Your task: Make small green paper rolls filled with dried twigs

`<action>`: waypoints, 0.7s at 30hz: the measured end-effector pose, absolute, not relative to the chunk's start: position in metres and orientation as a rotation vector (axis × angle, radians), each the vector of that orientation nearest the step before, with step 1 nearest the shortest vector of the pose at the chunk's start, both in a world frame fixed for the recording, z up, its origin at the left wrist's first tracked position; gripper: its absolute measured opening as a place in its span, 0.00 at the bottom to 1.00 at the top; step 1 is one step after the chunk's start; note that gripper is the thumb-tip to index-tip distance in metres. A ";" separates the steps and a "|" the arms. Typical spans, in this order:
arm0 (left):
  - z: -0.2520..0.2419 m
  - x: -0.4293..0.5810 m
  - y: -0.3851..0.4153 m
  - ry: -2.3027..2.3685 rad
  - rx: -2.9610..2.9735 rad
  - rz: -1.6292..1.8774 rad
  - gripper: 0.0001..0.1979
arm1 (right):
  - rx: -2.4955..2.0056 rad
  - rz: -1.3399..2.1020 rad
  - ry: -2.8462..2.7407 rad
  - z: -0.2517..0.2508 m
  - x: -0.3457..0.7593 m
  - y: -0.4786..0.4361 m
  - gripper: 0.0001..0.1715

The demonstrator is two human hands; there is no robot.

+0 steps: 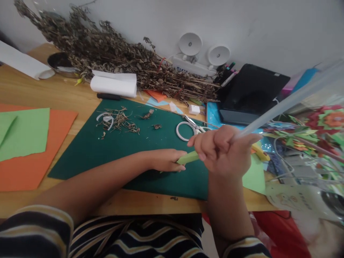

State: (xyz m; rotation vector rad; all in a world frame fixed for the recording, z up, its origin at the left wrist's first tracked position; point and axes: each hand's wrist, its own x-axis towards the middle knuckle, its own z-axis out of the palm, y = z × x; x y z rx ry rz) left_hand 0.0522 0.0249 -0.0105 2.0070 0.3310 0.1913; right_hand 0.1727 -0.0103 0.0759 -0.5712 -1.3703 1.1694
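My left hand (pixel 165 160) is closed on one end of a narrow light-green paper strip (pixel 188 157), low over the dark green cutting mat (pixel 88 150). The strip's other end runs to my right hand (pixel 225 150), whose fingers are wrapped round a long, translucent whitish stick (pixel 279 109) that slants up to the right. Whether the strip is attached to the stick is hidden by the fingers. Just beyond the right hand lie white-handled scissors (pixel 197 128) and a roll of white tape (pixel 186 131).
Dried plant stems (pixel 115 50) lie along the wall, with a paper roll (pixel 114 84) before them. Stem scraps (pixel 120 120) litter the mat. Orange sheets (pixel 61 125) and green sheets (pixel 29 136) lie left. A black tablet-like device (pixel 249 93) and paper flowers (pixel 330 120) stand right.
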 end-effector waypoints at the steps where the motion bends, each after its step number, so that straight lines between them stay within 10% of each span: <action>1: -0.010 0.052 0.025 0.335 2.006 0.213 0.05 | -0.573 1.150 -1.382 0.076 0.173 -0.010 0.29; 21: -0.009 0.053 0.008 0.580 2.186 0.579 0.19 | -0.941 1.145 -1.296 0.093 0.232 -0.001 0.25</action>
